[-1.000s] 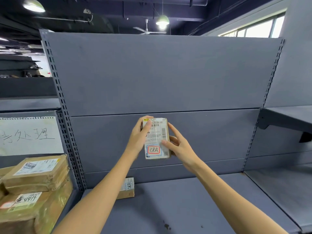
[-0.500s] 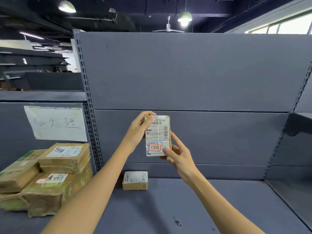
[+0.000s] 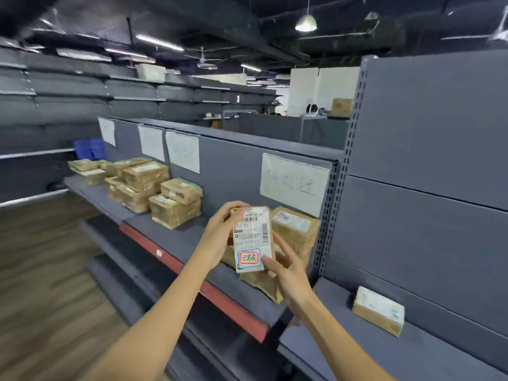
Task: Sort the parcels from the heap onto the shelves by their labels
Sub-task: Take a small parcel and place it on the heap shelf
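I hold a small brown parcel [image 3: 251, 237] upright in front of me, its white shipping label facing me with a red-and-blue boxed mark near the bottom. My left hand [image 3: 220, 235] grips its upper left edge, fingers curled over the top. My right hand [image 3: 286, 266] pinches its lower right corner, thumb on the label. Behind it a stack of taped parcels [image 3: 295, 229] stands on the grey shelf [image 3: 176, 237] under a handwritten paper sign [image 3: 292, 182]. One small parcel [image 3: 379, 310] lies alone on the right-hand shelf bay [image 3: 343, 350].
More parcel stacks [image 3: 154, 188] sit further left along the same shelf, under other paper signs [image 3: 182, 151]. A perforated upright [image 3: 334, 204] divides the two bays. Lower shelves with a red edge strip [image 3: 192, 281] jut out below. Wooden floor [image 3: 41, 270] lies to the left.
My view has swung left, so the long shelf with several parcel stacks and signs now shows. Both hands keep hold of the parcel, now in front of the stack under the sign.
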Tool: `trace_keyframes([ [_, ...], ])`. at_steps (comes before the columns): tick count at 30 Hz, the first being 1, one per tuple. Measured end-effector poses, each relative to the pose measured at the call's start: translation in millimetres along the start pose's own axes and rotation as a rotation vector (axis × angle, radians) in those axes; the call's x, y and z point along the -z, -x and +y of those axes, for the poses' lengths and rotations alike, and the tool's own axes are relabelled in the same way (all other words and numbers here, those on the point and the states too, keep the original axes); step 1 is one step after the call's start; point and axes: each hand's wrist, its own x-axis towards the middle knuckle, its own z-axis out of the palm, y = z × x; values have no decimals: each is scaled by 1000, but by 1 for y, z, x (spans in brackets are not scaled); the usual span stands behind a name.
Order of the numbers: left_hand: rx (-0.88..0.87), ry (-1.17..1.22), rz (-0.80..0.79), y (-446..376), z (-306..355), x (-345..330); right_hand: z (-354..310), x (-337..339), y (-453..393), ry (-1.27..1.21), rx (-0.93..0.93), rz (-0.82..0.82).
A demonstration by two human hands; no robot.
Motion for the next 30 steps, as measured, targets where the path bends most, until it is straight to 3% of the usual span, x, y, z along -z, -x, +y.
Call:
trace_keyframes([
  [7, -61, -17, 231, 17, 35, 211, 39, -201, -61, -36, -10, -272],
  [13, -75, -71, 412, 30, 46, 349, 74, -337, -93, -41, -54, -427],
  [20, -34, -58, 512, -3, 21, 462, 137, -431, -166, -19, -110, -524],
  [30, 10, -147, 506, -155, -11, 600, 197, -529, -342, -60, -121, -482],
])
